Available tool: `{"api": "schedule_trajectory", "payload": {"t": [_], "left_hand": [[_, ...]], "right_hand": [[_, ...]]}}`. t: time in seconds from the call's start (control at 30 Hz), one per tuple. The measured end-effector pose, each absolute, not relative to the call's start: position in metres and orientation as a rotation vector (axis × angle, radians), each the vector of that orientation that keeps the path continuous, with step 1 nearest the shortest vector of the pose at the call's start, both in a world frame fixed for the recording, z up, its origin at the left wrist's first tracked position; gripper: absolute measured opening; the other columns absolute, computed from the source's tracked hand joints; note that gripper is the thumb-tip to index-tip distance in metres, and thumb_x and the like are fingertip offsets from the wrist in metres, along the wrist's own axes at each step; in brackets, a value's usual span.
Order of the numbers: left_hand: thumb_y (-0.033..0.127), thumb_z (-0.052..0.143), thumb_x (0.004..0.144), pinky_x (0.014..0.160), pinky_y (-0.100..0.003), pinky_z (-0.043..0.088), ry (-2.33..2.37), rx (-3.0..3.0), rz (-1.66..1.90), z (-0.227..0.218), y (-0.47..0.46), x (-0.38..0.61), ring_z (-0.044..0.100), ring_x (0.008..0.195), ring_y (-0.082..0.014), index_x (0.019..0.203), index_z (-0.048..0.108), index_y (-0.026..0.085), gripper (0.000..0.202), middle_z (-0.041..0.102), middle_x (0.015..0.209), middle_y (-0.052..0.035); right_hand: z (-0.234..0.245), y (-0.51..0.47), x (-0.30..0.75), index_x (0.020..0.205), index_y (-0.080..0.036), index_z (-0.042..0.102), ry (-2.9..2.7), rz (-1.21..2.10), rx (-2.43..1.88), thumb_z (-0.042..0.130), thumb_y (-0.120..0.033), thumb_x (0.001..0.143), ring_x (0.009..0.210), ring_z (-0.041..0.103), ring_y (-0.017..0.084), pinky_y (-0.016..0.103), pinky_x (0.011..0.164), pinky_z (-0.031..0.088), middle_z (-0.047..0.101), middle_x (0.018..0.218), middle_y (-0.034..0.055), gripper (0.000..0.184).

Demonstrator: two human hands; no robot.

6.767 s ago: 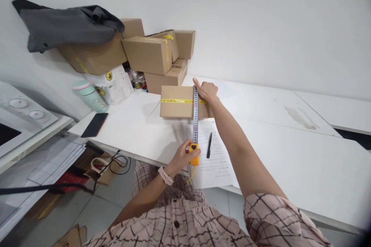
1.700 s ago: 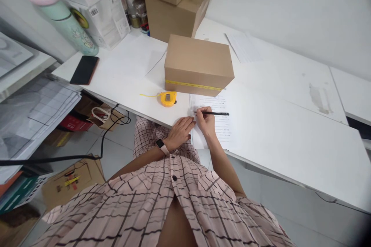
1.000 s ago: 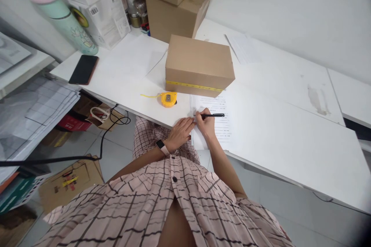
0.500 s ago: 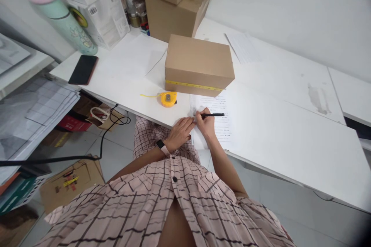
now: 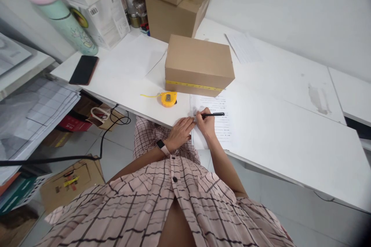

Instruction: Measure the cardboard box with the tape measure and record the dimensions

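A black pen [image 5: 216, 114] is gripped in my right hand [image 5: 206, 122], its shaft pointing right and its tip hidden by the fingers. Under that hand lies a printed sheet of paper [image 5: 222, 133] at the table's front edge. My left hand [image 5: 181, 133] rests flat by the sheet's left edge, fingers stretched out and holding nothing, with a watch on the wrist. A yellow tape measure [image 5: 168, 99] lies beyond my left hand, a bit of its tape pulled out leftward. Just behind the sheet stands a closed cardboard box [image 5: 199, 56], overlapping the paper's far end.
On the white table [image 5: 275, 123] lie a phone [image 5: 84, 70] at left and another sheet [image 5: 243, 47] behind the box. A mint bottle [image 5: 68, 25] stands by white avocado-printed boxes [image 5: 101, 15]. Larger cartons [image 5: 171, 15] are stacked at the back. A black cable [image 5: 101, 142] hangs at left.
Almost nothing differs. My right hand with the pen has shifted very slightly on the sheet; my left hand and the objects around stay where they were.
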State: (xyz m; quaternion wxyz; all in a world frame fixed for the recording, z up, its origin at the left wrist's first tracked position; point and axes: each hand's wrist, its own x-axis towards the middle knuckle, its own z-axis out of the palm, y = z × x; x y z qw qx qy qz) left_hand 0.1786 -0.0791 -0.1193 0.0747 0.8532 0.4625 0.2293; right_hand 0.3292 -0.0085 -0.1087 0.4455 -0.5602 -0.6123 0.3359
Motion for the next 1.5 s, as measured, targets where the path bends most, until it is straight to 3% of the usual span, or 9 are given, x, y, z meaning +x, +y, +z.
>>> {"api": "schedule_trajectory", "payload": {"t": [1.5], "left_hand": [[0.011, 0.064, 0.081, 0.116, -0.049, 0.038, 1.382, 2.554, 0.646, -0.115, -0.079, 0.178, 0.049, 0.137, -0.0293, 0.134, 0.053, 0.009, 0.055, 0.055, 0.144, -0.0205]], "right_hand": [[-0.102, -0.009, 0.327, 0.068, -0.024, 0.043, -1.452, 0.851, -1.426, 0.057, -0.032, 0.081, 0.060, 0.043, 0.013, 0.027, 0.061, 0.036, 0.043, 0.059, -0.0062, 0.020]]}}
